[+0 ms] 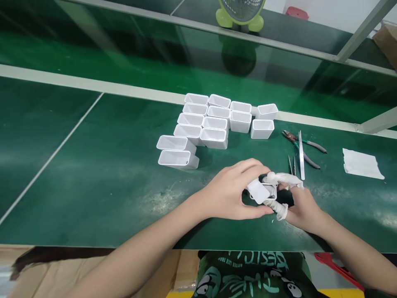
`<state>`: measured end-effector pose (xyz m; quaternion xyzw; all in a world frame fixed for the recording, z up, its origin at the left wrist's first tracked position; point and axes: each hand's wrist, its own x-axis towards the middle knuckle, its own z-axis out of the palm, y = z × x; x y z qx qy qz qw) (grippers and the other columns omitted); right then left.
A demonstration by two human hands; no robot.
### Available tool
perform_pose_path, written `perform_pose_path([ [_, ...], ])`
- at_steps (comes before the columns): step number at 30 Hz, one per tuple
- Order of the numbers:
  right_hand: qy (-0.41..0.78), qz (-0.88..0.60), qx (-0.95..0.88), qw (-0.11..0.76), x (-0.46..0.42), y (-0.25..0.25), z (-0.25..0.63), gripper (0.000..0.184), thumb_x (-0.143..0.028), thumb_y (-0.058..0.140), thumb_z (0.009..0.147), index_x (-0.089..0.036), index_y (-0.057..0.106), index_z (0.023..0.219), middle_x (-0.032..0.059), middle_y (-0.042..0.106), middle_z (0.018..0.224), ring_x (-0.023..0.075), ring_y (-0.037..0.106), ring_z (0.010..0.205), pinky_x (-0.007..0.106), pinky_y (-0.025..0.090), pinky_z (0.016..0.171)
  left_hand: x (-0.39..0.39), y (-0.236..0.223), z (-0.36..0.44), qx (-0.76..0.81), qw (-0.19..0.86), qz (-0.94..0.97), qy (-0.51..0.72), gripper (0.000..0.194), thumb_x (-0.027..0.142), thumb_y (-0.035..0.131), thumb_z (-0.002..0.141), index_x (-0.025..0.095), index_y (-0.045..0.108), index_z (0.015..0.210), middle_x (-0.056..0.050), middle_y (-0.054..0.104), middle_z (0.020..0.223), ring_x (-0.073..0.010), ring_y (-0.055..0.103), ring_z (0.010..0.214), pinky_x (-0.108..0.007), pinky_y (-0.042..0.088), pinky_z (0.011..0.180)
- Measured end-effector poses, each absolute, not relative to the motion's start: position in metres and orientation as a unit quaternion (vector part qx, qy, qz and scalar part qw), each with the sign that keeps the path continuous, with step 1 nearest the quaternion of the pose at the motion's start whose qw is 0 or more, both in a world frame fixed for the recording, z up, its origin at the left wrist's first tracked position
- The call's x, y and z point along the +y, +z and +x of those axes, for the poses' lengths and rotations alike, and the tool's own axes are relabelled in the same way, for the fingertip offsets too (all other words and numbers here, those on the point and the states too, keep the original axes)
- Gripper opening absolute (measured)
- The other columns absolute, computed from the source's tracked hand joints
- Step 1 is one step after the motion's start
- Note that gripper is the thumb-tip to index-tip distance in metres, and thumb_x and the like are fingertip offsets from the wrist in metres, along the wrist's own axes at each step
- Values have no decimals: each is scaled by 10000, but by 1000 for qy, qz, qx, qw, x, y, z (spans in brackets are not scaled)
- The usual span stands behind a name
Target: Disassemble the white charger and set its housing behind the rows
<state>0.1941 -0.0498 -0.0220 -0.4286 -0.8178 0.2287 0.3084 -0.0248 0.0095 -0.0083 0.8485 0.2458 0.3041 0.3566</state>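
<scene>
My left hand [231, 188] reaches from the left and curls its fingers and thumb around a small white plastic box [259, 192], which has a squarish flat face and an opening beside it. Meeting it from the right, my right hand [299, 205] grips the other end of the box between thumb and forefinger. White wrappings [283, 179] cover those two digits. The box is held just above the green table [124, 198], partly hidden by my fingers. Farther back stand several open white rectangular containers [214, 138], grouped in uneven rows.
Pliers [302, 145] with green and grey handles lie to the right, near tweezers [301, 157] and a second, thinner pointed tool [291, 165]. A white paper piece [362, 163] is farther right. A pale rail [139, 92] runs behind; a green fan [240, 14] stands beyond.
</scene>
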Motion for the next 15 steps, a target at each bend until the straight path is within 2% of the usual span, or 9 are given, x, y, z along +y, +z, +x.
perform_pose_path([
  [3, 197, -431, -832, 289, -48, -20, 197, 522, -307, 625, 908, -252, 399, 1376, 125, 666, 1186, 273, 664, 1085, 390, 596, 820, 9, -5, -27, 272, 352, 855, 267, 202, 289, 675, 803, 178, 606, 957, -40, 662, 906, -144, 626, 722, -229, 475, 581],
  [5, 167, -440, -834, 287, -47, -18, 199, 531, -343, 655, 894, -243, 423, 1361, 126, 673, 1158, 279, 658, 1091, 397, 595, 817, 9, -5, -27, 284, 365, 846, 264, 95, 211, 640, 792, 177, 604, 873, -19, 643, 857, -108, 578, 638, -205, 424, 515],
  [9, 73, -438, -833, 330, -46, -18, 200, 424, -273, 690, 868, -229, 536, 1260, 121, 711, 1030, 269, 699, 922, 368, 594, 706, 9, -6, -25, 289, 400, 819, 292, 116, 209, 678, 785, 173, 582, 838, -16, 613, 837, -83, 521, 587, -186, 401, 482],
  [15, 59, -411, -834, 365, -46, -20, 197, 430, -227, 669, 883, -250, 567, 1299, 99, 737, 939, 261, 712, 858, 386, 600, 709, 8, -11, -26, 284, 356, 829, 324, 159, 249, 689, 817, 184, 545, 825, -31, 623, 820, -117, 576, 650, -209, 448, 550],
])
